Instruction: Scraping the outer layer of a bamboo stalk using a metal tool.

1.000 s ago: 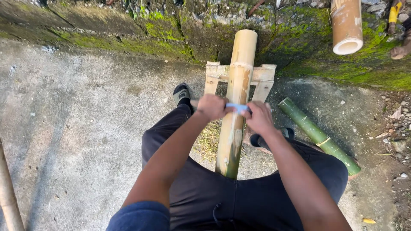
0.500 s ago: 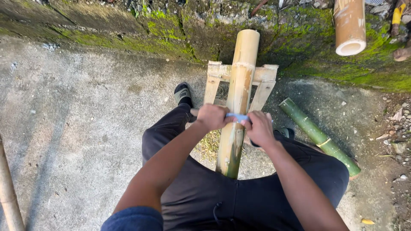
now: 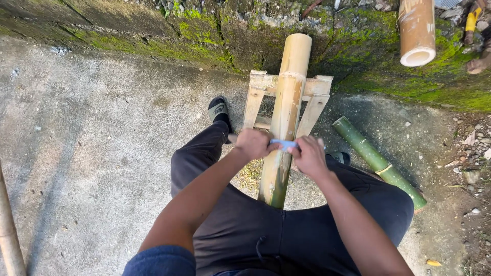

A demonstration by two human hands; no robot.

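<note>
A long pale-yellow bamboo pole point(image 3: 286, 117) leans toward 12 o'clock on a pale wooden trestle point(image 3: 317, 89), braced between the knees. The left hand point(image 3: 251, 144) and right hand point(image 3: 308, 156) each close around an end of a blue-handled blade point(image 3: 283, 144) laid crosswise on the pole, giving even two-sided pressure.

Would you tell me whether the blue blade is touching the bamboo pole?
Touching: the head view shows the blue blade lying flat across the bamboo pole, no gap visible.

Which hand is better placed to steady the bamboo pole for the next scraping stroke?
Neither clearly: left hand and right hand both grip the blue-handled blade across the bamboo pole. Left sits slightly nearer the wooden stand.
</note>
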